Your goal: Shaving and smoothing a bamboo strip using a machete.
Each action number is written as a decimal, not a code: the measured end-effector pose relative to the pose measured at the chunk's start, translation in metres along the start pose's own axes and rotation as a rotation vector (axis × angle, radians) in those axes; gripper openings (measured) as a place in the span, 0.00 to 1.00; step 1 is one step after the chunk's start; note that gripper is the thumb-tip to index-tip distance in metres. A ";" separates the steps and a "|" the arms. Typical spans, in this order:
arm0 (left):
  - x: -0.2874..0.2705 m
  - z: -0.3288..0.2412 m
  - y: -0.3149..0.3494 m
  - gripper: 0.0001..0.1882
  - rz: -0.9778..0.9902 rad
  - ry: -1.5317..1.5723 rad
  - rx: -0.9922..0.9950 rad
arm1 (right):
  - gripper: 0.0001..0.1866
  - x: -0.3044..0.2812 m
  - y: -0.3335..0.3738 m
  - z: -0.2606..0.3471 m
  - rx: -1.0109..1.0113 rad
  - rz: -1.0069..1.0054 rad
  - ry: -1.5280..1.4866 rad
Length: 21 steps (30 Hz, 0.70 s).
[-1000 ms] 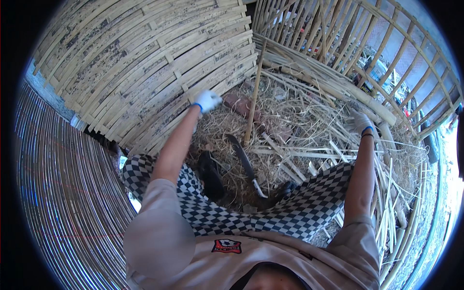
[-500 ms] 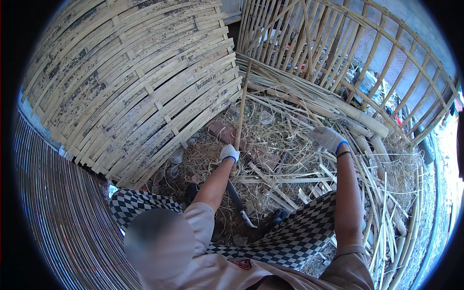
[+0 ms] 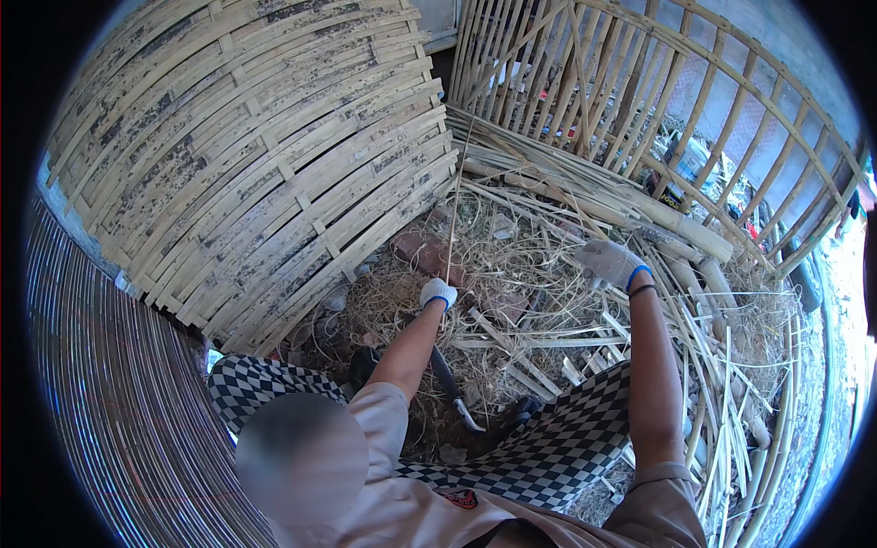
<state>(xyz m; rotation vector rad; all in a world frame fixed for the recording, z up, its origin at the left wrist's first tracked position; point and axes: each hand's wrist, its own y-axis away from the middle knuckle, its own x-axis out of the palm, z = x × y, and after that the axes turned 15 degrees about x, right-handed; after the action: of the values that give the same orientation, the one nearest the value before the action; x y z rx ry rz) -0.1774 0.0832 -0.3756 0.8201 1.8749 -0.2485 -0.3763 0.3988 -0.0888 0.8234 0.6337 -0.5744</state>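
Note:
My left hand [image 3: 438,293], in a white glove with a blue cuff, is closed around a long bamboo strip [image 3: 455,217]. The strip reaches away from me toward the far bamboo pile and shows its narrow edge. To the right, my right hand [image 3: 610,264], gloved too, hovers over the shavings with fingers loosely apart and nothing seen in them. Below my left hand, between my feet, is a dark tool with a shiny hooked end [image 3: 466,416]; its upper part is partly hidden by my forearm.
A large woven bamboo panel [image 3: 265,173] rises at left. A bamboo slat fence [image 3: 639,82] stands at the back, with bamboo poles [image 3: 676,226] before it. Curled shavings [image 3: 512,247] and a reddish brick [image 3: 422,251] cover the ground. Split strips [image 3: 722,402] lie at right.
The bamboo strip has turned in my left hand, from its broad side to its thin edge. My right hand has shifted slightly left.

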 end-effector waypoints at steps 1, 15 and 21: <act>0.005 0.005 -0.009 0.20 0.017 0.057 -0.016 | 0.21 0.000 -0.002 -0.002 0.003 0.007 -0.022; -0.040 -0.014 0.022 0.31 -0.130 0.724 -0.085 | 0.25 0.011 -0.008 0.020 -0.063 -0.001 0.111; -0.037 -0.032 0.088 0.21 -0.162 0.953 0.084 | 0.25 0.020 -0.010 0.043 -0.112 -0.030 0.232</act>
<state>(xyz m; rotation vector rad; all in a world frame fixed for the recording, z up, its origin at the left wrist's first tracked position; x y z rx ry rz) -0.1353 0.1492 -0.3122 0.9271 2.8421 -0.0205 -0.3572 0.3544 -0.0859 0.7825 0.8842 -0.4691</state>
